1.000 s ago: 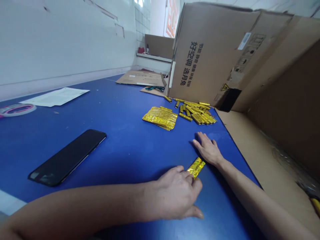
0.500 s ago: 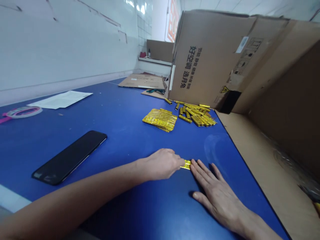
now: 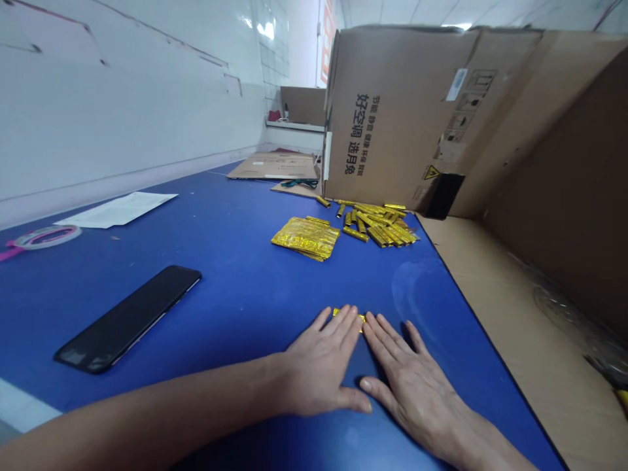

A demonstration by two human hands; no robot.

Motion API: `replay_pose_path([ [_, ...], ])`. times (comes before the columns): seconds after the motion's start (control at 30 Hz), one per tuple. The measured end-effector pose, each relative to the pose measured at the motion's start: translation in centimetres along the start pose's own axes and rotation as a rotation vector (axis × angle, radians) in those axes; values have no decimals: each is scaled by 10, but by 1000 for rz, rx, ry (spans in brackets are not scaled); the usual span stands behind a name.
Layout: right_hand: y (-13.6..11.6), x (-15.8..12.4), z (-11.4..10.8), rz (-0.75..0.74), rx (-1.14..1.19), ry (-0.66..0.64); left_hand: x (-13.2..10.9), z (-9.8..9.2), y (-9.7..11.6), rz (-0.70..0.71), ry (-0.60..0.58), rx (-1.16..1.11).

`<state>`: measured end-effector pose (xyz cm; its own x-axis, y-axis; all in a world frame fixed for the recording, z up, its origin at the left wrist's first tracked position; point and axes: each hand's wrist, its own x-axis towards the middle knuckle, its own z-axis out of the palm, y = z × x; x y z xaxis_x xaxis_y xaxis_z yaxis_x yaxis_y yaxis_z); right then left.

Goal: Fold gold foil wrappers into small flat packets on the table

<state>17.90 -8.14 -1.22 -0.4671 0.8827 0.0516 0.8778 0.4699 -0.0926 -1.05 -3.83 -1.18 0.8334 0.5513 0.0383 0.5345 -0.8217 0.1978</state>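
Fingers of both hands open and extended, palm-down, none curled around anything. The left hand's fingertips (image 3: 345, 320) lie over the far edge of a small gold foil strip (image 3: 347, 316); the right hand's fingertips (image 3: 377, 330) sit just beside its right end. Whether either hand is pressing cannot be told.

Change noted: compared with the previous view, the hands have come together, and the strip, earlier pinched at the left hand's fingers, now shows only as a thin sliver. Its near part is hidden.

Left hand (image 3: 318, 363) and right hand (image 3: 409, 386) rest side by side on the blue table (image 3: 235, 291), towards its near edge. Farther off, slightly left, lies a flat stack of gold foil packets (image 3: 305, 238); to its right, a loose pile of gold foil sticks (image 3: 377, 224) sits against a cardboard box (image 3: 392, 118). A black smartphone (image 3: 127, 319) lies to the left, with a paper sheet (image 3: 118, 209) and a tape roll (image 3: 46, 237) beyond it.
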Motion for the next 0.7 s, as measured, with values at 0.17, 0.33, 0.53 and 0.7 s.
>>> replay_pose_path([
  [0.17, -4, 1, -4, 34, -2, -39, -16, -8, -21, -55, -28, 69],
  [0.33, 5, 4, -8, 69, 10, -79, -21, -13, -15, -75, -26, 83],
  [0.53, 25, 5, -9, 112, 29, -67, -22, -11, 3, 25, 23, 88],
  [0.7, 25, 3, -7, 107, 30, -61, -19, -8, 4, 42, 62, 96],
])
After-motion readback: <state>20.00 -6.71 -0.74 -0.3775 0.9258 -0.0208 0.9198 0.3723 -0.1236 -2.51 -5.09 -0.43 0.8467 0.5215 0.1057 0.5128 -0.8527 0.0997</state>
